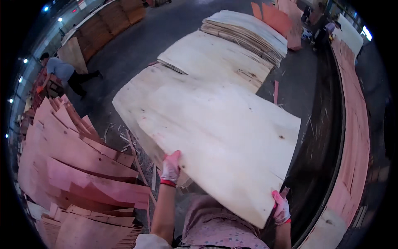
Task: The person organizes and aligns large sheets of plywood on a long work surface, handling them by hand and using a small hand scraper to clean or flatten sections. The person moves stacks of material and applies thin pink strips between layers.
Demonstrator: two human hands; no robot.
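A large pale wood veneer sheet spreads out in front of me, with a few dark knots and its near edge tilted toward my body. My left hand, in a white and pink glove, grips the near-left edge with the thumb on top and the fingers hidden beneath. At the near-right corner, my right hand pinches the sheet's edge in a matching glove. Beyond it lies a stack of similar pale sheets, partly covered by the one I hold. My patterned apron shows just below the near edge.
Reddish veneer sheets are piled on my left. Along my right runs a long dark-edged bench or conveyor bearing reddish sheets. Another veneer stack stands far ahead. Wood scraps litter the floor. A person bends at the far left; others are far right.
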